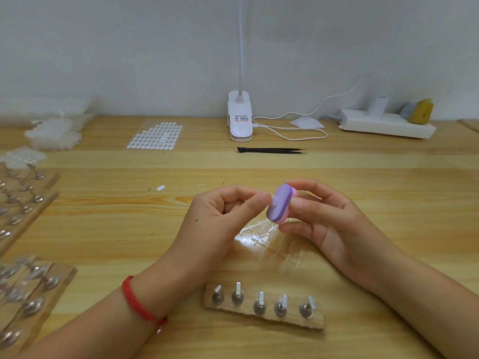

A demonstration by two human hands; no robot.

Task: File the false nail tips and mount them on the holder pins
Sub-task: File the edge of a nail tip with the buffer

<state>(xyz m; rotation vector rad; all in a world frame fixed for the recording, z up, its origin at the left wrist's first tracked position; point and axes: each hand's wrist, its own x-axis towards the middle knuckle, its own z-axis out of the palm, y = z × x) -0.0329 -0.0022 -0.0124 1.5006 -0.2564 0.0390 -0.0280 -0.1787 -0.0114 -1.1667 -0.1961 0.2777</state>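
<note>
Left hand [220, 211]: your curled fingers pinch a clear tip [275, 203] against the file.
Right hand [318, 218]: you grip the purple file [283, 196] between thumb and fingers.
Holder [264, 316]: on the table [103, 242], below both hands, carrying five pins [261, 298].

A pale wooden counter [388, 190] is carrying a five-pin wooden holder block [270, 316] near its front, clear nail-tip sprues [259, 238] lying just behind. Black tweezers [270, 150], an adhesive-tab sheet [155, 136], a clip lamp [240, 123] and a power strip [383, 124] are sitting farther back.
</note>
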